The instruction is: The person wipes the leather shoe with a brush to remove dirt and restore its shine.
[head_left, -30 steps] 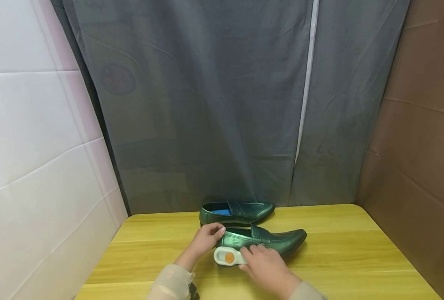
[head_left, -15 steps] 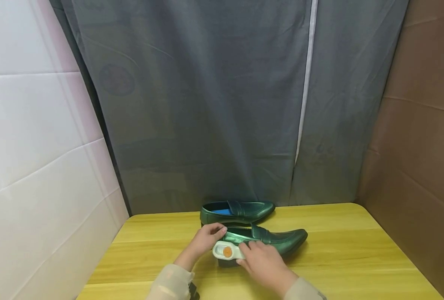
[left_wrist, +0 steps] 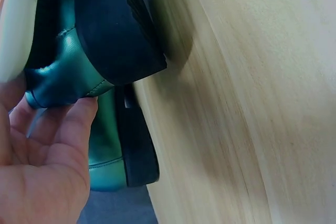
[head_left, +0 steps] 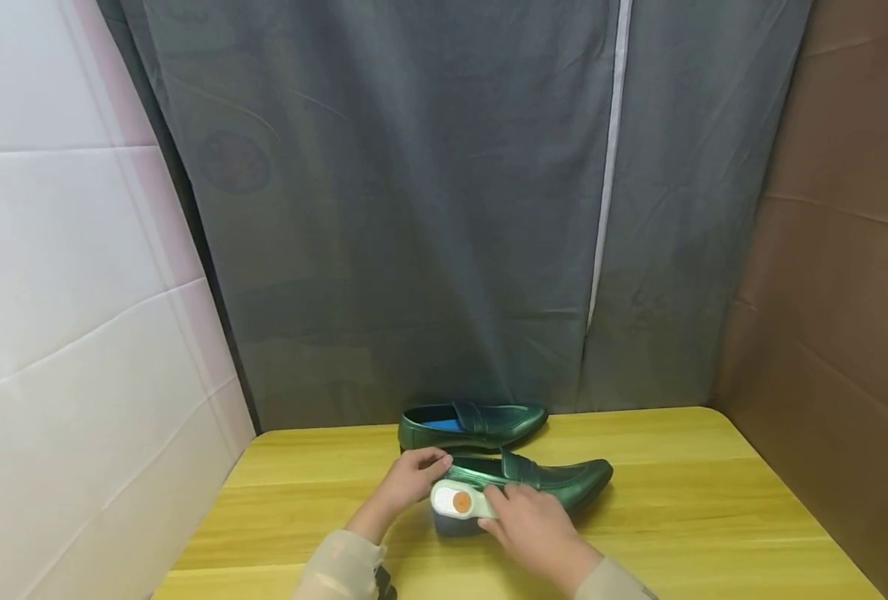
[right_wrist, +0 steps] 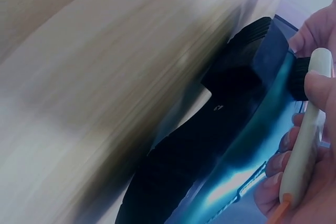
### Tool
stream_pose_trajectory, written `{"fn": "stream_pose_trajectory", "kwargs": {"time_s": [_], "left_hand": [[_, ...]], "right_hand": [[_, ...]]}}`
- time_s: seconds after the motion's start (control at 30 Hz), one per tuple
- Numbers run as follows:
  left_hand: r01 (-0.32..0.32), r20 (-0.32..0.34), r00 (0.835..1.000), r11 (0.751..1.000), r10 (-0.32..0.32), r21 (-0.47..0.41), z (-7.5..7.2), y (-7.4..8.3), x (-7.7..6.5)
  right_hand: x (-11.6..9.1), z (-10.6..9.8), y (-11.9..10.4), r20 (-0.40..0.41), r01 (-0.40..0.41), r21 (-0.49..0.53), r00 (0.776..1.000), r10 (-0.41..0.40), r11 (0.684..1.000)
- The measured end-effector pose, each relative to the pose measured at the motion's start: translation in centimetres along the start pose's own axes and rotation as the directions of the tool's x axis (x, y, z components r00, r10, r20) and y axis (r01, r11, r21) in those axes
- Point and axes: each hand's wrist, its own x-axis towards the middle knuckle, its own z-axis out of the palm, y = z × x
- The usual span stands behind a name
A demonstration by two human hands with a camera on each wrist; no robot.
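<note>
A glossy green loafer (head_left: pixel 579 485) stands near the middle of the table, toe to the right. My left hand (head_left: pixel 412 479) pinches the back rim of its heel between thumb and fingers; the left wrist view shows this hold close up by the dark heel block (left_wrist: pixel 115 30). My right hand (head_left: pixel 535 532) grips a small white brush (head_left: pixel 453 500) with an orange disc on it. Dark bristles (right_wrist: pixel 300 78) touch the loafer's side near the heel in the right wrist view. Behind lies the matching loafer (head_left: pixel 514 423), blue inside, untouched by either hand.
The yellow wood-grain table (head_left: pixel 699 500) ends at a grey curtain (head_left: pixel 413 250) just behind the far loafer. A white cloth wall (head_left: pixel 76 292) rises at the left and a brown one (head_left: pixel 834 292) at the right.
The brush in my right hand has moved a little up the loafer's side, then slightly to the right, baring more of the heel below it. My left hand keeps its place.
</note>
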Motion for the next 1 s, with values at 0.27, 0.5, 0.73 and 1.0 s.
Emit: {"fn": "stream_pose_trajectory", "kwargs": {"time_s": [0.27, 0.5, 0.73, 1.0], "left_hand": [[0.034, 0.004, 0.999, 0.997, -0.034, -0.075, -0.1, -0.1, 0.0], [0.009, -0.008, 1.0, 0.999, -0.01, -0.053, 0.2, -0.2, 0.2], [0.016, -0.026, 1.0, 1.0, -0.016, -0.021, 0.2, -0.2, 0.2], [0.003, -0.025, 1.0, 0.999, -0.004, -0.039, 0.2, -0.3, 0.1]], "right_hand": [[-1.3, 0.0, 1.1, -0.014, -0.025, 0.044, 1.0, 0.026, 0.999], [-2.2, 0.2, 2.1, -0.06, -0.051, 0.07, 0.997, 0.055, 0.996], [-3.1, 0.1, 2.8, -0.059, -0.069, 0.121, 0.995, 0.077, 0.99], [-4.2, 0.0, 3.8, -0.036, -0.097, 0.147, 0.994, 0.104, 0.984]]}}
